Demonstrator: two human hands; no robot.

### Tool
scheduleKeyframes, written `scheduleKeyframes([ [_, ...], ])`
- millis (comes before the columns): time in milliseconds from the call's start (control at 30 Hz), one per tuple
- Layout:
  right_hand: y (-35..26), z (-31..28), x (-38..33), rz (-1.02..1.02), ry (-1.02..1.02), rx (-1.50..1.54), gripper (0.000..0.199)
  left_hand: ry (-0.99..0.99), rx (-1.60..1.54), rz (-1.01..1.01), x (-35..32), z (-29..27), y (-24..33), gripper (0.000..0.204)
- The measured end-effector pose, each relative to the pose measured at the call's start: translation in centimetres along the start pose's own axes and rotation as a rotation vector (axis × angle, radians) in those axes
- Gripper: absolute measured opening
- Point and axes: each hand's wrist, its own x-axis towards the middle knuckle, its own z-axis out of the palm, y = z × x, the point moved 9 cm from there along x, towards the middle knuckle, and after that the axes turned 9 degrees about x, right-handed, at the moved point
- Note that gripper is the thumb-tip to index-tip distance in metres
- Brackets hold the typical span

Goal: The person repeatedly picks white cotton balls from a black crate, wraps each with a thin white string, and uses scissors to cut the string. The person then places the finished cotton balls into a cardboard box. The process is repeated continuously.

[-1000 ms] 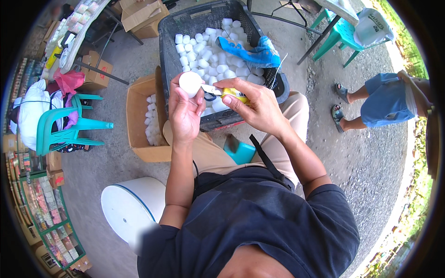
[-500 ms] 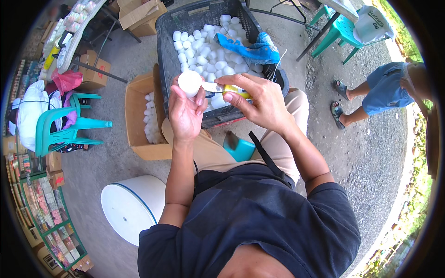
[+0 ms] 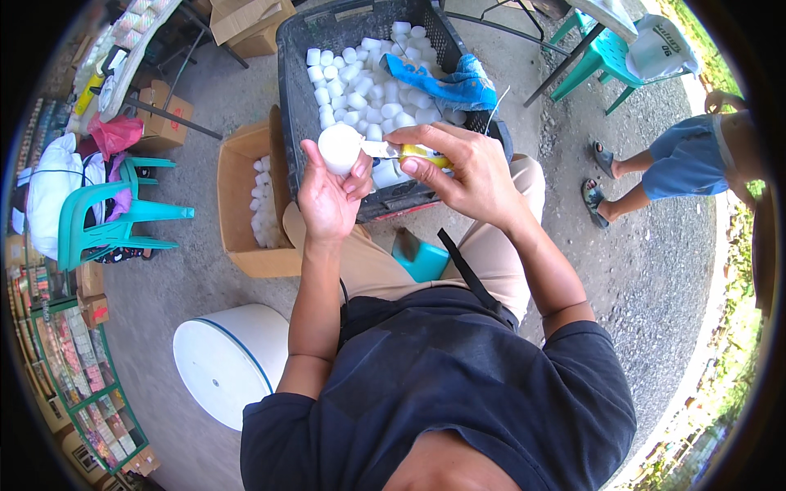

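My left hand (image 3: pixel 329 204) grips a small white cylindrical piece (image 3: pixel 338 149), its round end turned up, between thumb and fingers. In my right hand (image 3: pixel 475 172) is a yellow utility knife (image 3: pixel 427 156), with its blade pointing left. The blade's tip meets the right edge of the white piece, or lies very close to it. Beyond both hands stands a black plastic crate (image 3: pixel 290 90) holding many similar white pieces (image 3: pixel 358 100). A blue cloth (image 3: pixel 446 88) is draped over the pieces toward the crate's right side.
An open cardboard box (image 3: pixel 233 204) with more white pieces stands left of the crate. A white round container (image 3: pixel 217 372) is near my left elbow. A green chair (image 3: pixel 78 213) bears clothes and bags. At right stands a person in blue shorts (image 3: pixel 684 168).
The view has shifted slightly. Both hands keep their holds, and the knife blade stays at the white piece's edge. The person at right has moved an arm.
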Motion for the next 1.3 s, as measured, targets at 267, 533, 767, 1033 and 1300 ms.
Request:
scheduleKeyframes([
  [267,0.1,-0.2,0.1,0.027,-0.056,0.006,0.027,0.075,-0.004,-0.045,0.0,0.3,-0.3,0.061],
  [533,0.4,-0.2,0.0,0.098,-0.156,0.005,0.028,-0.020,-0.005,-0.091,0.2,0.9,-0.6,0.060],
  [767,0.2,-0.1,0.1,0.082,-0.169,-0.003,0.030,0.018,-0.082,-0.201,-0.1,0.9,-1.8,0.061],
  [1033,0.3,0.0,0.3,0.029,-0.232,-0.016,0.030,-0.133,-0.101,-0.245,0.1,1.2,-2.5,0.065],
  [1300,0.8,-0.6,1.1,0.025,-0.210,-0.016,0.029,-0.081,0.133,-0.364,0.2,0.0,-3.6,0.064],
])
